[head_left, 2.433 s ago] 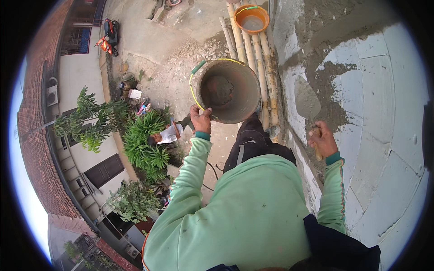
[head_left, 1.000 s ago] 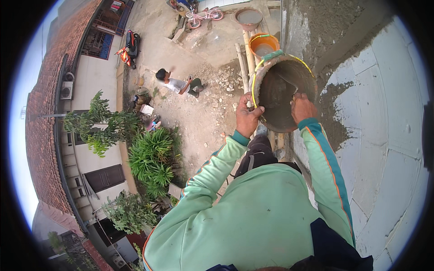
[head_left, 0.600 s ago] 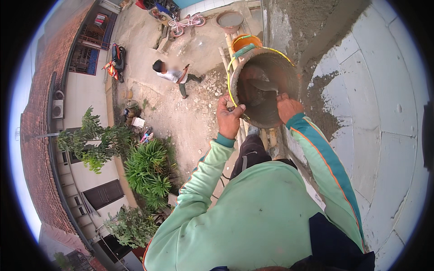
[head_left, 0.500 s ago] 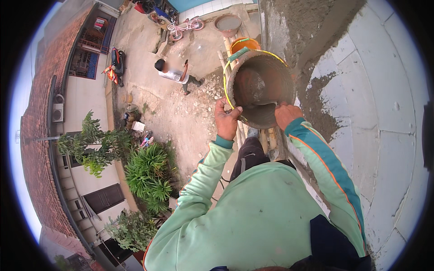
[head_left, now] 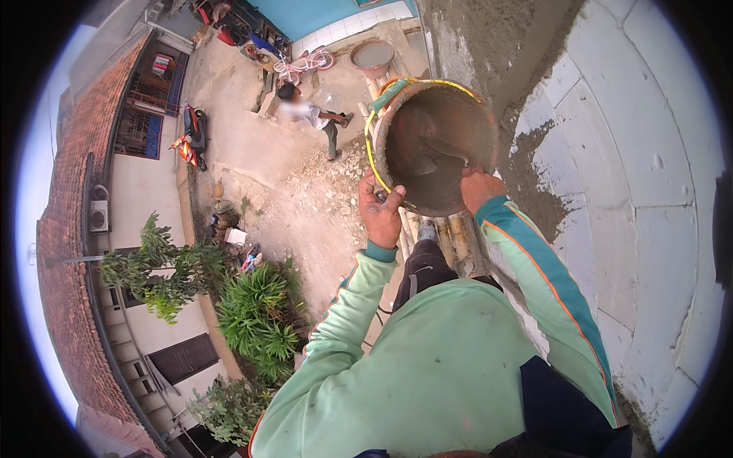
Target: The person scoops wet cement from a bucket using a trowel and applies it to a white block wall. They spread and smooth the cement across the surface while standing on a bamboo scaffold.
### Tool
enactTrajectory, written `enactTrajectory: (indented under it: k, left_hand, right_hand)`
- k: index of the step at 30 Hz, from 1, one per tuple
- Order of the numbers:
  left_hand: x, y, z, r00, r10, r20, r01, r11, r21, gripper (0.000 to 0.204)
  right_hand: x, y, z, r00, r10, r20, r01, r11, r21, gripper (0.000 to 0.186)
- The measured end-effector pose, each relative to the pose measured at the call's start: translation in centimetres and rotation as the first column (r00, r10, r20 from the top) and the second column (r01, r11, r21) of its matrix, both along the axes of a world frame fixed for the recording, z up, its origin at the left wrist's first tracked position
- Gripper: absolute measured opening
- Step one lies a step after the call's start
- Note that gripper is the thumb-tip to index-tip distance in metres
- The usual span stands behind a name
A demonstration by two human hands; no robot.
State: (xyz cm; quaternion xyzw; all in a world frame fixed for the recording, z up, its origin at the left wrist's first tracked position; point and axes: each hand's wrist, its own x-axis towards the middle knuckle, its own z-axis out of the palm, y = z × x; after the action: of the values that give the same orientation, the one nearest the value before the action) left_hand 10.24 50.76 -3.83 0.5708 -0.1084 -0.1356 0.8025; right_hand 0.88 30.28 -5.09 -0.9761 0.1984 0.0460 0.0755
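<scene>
Left hand [head_left: 379, 217] gripping bucket [head_left: 432, 149] rim, near side. Right hand [head_left: 477, 189] holds lower rim, closer to wall [head_left: 649, 153]. Bucket mouth tilted toward person.

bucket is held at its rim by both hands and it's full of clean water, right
Not water. The head view shows the bucket holding grey wet mortar, smeared on its inner wall. The left hand and right hand do hold its rim.
</scene>
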Motion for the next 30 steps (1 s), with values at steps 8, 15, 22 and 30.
enactTrajectory:
  k: [8, 15, 22, 30]
  left_hand:
    - [0.7, -1.2, 6.1, 0.898, -0.035, 0.438, 0.004, 0.997, 0.071, 0.029]
    - [-0.5, -0.5, 11.7, 0.823, -0.219, 0.524, 0.251, 0.968, 0.010, 0.034]
    - [-2.3, -2.1, 1.2, 0.987, -0.067, 0.146, 0.064, 0.998, 0.024, 0.035]
    - [1.6, 2.8, -12.6, 0.937, 0.295, -0.186, -0.264, 0.949, 0.174, 0.033]
  right_hand:
    - [5.1, -5.5, 9.4, 0.993, -0.114, 0.014, 0.114, 0.993, -0.001, 0.025]
    - [-0.4, -6.1, 14.8, 0.946, -0.024, -0.322, 0.249, 0.690, 0.680, 0.031]
    - [-2.2, 3.3, 2.3, 0.933, -0.318, -0.167, 0.127, -0.142, 0.982, 0.027]
    - [-0.2, 0.0, -7.5, 0.946, -0.217, -0.241, 0.317, 0.464, 0.827, 0.052]
